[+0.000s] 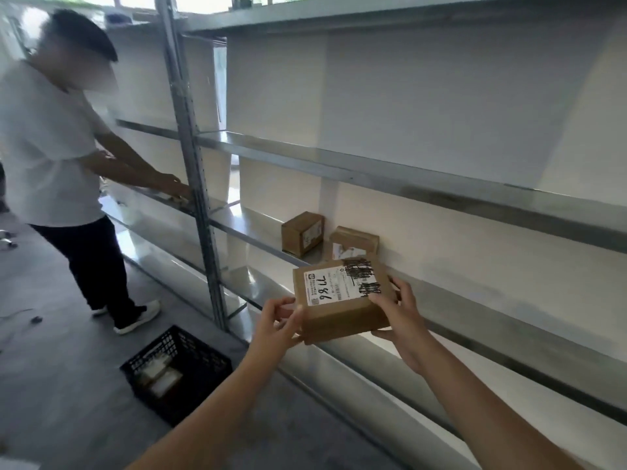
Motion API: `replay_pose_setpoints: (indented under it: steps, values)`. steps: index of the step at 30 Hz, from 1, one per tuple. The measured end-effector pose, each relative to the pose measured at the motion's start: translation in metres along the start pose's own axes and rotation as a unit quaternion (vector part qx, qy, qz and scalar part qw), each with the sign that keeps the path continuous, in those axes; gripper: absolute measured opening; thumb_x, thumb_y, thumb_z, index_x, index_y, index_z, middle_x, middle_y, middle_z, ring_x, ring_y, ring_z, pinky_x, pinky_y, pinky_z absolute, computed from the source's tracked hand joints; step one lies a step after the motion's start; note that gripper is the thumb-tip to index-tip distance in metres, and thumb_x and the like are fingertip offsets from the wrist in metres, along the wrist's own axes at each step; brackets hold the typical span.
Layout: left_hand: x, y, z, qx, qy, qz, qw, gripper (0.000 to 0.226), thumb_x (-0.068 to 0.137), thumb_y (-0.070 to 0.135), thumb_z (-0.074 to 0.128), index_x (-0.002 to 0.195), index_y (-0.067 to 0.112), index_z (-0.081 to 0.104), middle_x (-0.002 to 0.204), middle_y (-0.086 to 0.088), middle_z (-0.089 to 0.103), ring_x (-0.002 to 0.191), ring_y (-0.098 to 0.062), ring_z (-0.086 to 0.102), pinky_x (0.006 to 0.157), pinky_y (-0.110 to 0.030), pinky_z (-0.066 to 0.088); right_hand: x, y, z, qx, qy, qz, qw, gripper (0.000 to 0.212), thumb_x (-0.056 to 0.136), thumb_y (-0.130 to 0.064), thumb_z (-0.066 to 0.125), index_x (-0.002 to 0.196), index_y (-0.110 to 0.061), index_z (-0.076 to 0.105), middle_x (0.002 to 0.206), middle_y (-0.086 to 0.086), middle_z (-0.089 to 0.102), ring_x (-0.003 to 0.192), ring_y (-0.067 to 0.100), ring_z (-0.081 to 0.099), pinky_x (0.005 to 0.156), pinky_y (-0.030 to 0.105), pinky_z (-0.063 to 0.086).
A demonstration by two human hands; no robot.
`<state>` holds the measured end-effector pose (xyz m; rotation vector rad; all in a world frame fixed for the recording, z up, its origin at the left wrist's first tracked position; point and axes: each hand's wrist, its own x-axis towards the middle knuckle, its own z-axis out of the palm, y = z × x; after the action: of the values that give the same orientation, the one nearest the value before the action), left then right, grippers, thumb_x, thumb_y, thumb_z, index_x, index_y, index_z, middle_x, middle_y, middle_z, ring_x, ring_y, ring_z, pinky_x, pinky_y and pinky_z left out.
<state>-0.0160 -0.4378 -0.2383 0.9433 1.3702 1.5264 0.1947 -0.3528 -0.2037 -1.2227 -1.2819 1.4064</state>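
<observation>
The black crate (pixel 190 338) sits on the floor (pixel 61 385) by the foot of the rack's upright post (pixel 200 184), down to your left, and it holds a few pale-topped parcels (pixel 163 376) packed at the bottom; how many, you cannot tell through the mesh wall. On the shelf (pixel 252 239) ahead of you two small cardboard boxes (pixel 302 234) (pixel 354 241) stand well back near the rear wall, close to each other but apart, the left one turned at an angle, the right one showing a white label. Nothing stands between them and the front edge of that shelf except the parcel you carry. To your left, in the next bay beyond the post, another person (pixel 47 140) in a white T-shirt leans in with both hands resting on a shelf there, well apart from you. The brown parcel (pixel 342 322) is in the air in front of the rack, just this side of the two small boxes, its top tilted toward you, with a white label (pixel 334 283) marked by handwritten digits and black scribble. Your left hand (pixel 278 320) grips its near left corner, fingers curled on the side and thumb at the top edge. Your right hand (pixel 398 317) clamps the right end, thumb pressed on the label and fingers wrapped round the far side and underneath; both arms reach forward from the lower frame
</observation>
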Motion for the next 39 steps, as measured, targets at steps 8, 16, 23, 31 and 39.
replay_pose_setpoints:
  steps: [8,16,23,31,39]
  values:
    - [0.023,0.005,-0.081,-0.057,0.091,-0.015,0.994,0.028,0.097,0.028,0.055,0.125,0.025,0.057,0.101,-0.009,0.073,0.081,-0.027,0.075,0.062,-0.031,0.06,0.028,-0.011,0.096,-0.011,-0.09,-0.127,0.988,0.039,0.086,-0.023,0.066,0.109,-0.053,0.058,0.122,-0.002,0.058,0.092,0.005,0.068,0.067,0.018,0.054]
    - [0.058,0.006,-0.11,-0.025,0.18,-0.025,0.983,0.033,0.094,0.041,0.057,0.115,0.018,0.046,0.109,-0.007,0.068,0.088,-0.02,0.073,0.071,-0.041,0.062,0.081,-0.018,0.172,-0.064,-0.11,-0.18,0.975,0.032,0.087,-0.026,0.069,0.113,-0.042,0.06,0.127,0.0,0.047,0.107,0.011,0.061,0.072,0.021,0.058]
    - [0.105,0.027,-0.135,0.021,0.218,0.042,0.975,0.03,0.087,0.049,0.063,0.111,0.041,0.047,0.114,0.0,0.068,0.095,-0.013,0.071,0.08,-0.039,0.06,0.132,-0.045,0.253,0.057,-0.202,-0.206,0.956,0.037,0.089,-0.023,0.068,0.118,-0.037,0.051,0.117,-0.002,0.058,0.099,0.018,0.067,0.074,0.031,0.06]
    - [0.16,0.032,-0.155,0.083,0.299,0.011,0.951,0.042,0.103,0.048,0.031,0.144,0.049,0.034,0.126,0.01,0.063,0.114,-0.011,0.062,0.098,-0.042,0.052,0.201,-0.028,0.317,0.017,-0.29,-0.082,0.953,0.025,0.1,-0.045,0.042,0.119,-0.035,0.054,0.098,0.002,0.073,0.089,0.019,0.072,0.075,0.037,0.06]
    - [0.197,0.028,-0.154,0.107,0.31,-0.025,0.944,0.039,0.105,0.04,0.034,0.143,0.044,0.041,0.123,0.008,0.065,0.106,-0.001,0.059,0.082,-0.016,0.043,0.265,-0.01,0.312,-0.017,-0.357,-0.021,0.934,0.038,0.103,-0.037,0.04,0.108,-0.074,0.048,0.089,-0.02,0.074,0.08,-0.001,0.071,0.058,0.015,0.054]
